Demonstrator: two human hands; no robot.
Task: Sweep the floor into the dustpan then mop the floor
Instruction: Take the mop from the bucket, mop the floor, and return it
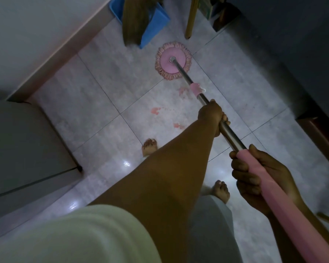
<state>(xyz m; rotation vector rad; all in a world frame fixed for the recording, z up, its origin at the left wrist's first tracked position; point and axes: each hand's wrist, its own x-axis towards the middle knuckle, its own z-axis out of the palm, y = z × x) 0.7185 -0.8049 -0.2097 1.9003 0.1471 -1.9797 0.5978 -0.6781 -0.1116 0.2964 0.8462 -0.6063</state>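
A pink round mop head [172, 61] lies flat on the grey tiled floor [95, 103] ahead of me. Its steel pole [230, 135] runs back toward me and ends in a pink grip. My left hand [212, 115] grips the steel pole midway. My right hand [254, 177] grips the pink grip lower down, closer to my body. Pinkish wet stains [156, 110] mark the tiles between the mop head and my bare feet. A blue dustpan [156, 25] lies at the far wall with a brown broom [134, 19] resting on it.
A grey cabinet or appliance [25, 145] stands at my left. A wall with a skirting board [65, 48] runs along the left. A wooden furniture leg [191, 18] stands at the back, and dark furniture [292, 54] fills the right side.
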